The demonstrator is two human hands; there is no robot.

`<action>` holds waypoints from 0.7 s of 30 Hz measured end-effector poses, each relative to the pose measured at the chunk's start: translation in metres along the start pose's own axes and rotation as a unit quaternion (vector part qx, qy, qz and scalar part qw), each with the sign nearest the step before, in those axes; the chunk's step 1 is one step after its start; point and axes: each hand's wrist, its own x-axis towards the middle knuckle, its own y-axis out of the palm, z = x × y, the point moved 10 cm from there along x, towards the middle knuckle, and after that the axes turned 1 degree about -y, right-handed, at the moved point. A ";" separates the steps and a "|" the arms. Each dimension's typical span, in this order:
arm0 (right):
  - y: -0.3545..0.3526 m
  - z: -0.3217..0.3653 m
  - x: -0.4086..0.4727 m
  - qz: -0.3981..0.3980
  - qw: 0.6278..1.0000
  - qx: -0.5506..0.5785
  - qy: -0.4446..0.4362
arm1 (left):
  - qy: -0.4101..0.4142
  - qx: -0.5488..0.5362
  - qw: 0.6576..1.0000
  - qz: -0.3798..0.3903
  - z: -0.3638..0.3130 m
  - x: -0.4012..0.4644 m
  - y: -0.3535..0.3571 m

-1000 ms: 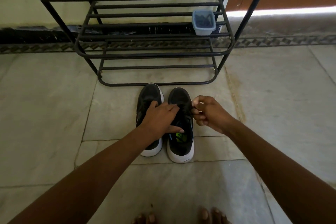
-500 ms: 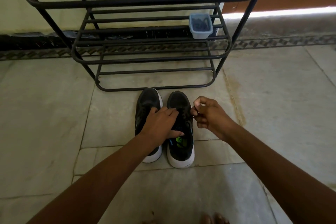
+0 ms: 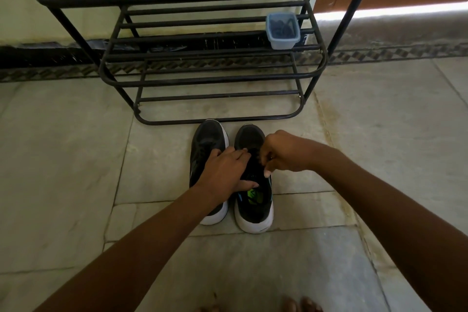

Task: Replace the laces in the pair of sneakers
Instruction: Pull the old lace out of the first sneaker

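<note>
Black sneakers (image 3: 253,185) sat near the rack (image 3: 202,76). Left hand (image 3: 225,172) pressed flat on right shoe; right hand (image 3: 283,152) pinched its lace. Lace probably limp, light; grip near the eyelet.

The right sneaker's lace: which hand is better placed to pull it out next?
Probably the right hand: its curled fingers already sit at the right sneaker lacing. The left hand lies flat, steadying it.

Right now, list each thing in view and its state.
right sneaker: upright on the floor, laces being worked
left sneaker: upright beside it, laced
left hand: flat across both sneakers
right hand: fingers curled, pinching at the lace
plastic container: lidless, on the rack, dark contents
</note>
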 end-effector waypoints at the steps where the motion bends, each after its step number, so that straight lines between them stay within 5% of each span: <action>1: 0.000 0.003 0.001 -0.004 1.000 -0.026 -0.009 | 0.000 0.000 1.000 0.000 0.000 0.000 0.000; 4: -0.012 0.008 -0.003 -0.128 0.991 -0.028 -0.028 | -0.001 -0.002 1.000 0.005 0.000 0.000 -0.001; 7: -0.019 -0.017 -0.027 -0.296 0.938 0.179 0.028 | 0.011 -0.005 1.000 0.008 0.000 0.003 -0.004; 10: -0.008 -0.050 -0.052 -0.365 0.789 0.480 0.122 | 0.012 -0.007 1.000 0.022 0.001 0.005 -0.003; 12: -0.009 -0.065 -0.063 -0.394 0.698 0.578 0.155 | 0.007 -0.008 1.000 0.026 0.001 0.004 -0.001; 15: -0.016 -0.063 -0.058 -0.359 0.617 0.694 0.090 | 0.003 -0.014 1.000 0.023 0.001 0.006 -0.001; 16: -0.017 -0.059 -0.053 -0.342 0.614 0.708 0.065 | 0.002 -0.014 1.000 0.023 0.001 0.006 -0.002; 18: -0.022 -0.049 -0.048 -0.325 0.673 0.663 0.039 | 0.000 -0.013 1.000 0.026 0.002 0.006 -0.002; 21: -0.046 -0.031 -0.047 -0.340 0.853 0.395 0.021 | -0.006 -0.015 1.000 0.024 0.001 0.006 -0.003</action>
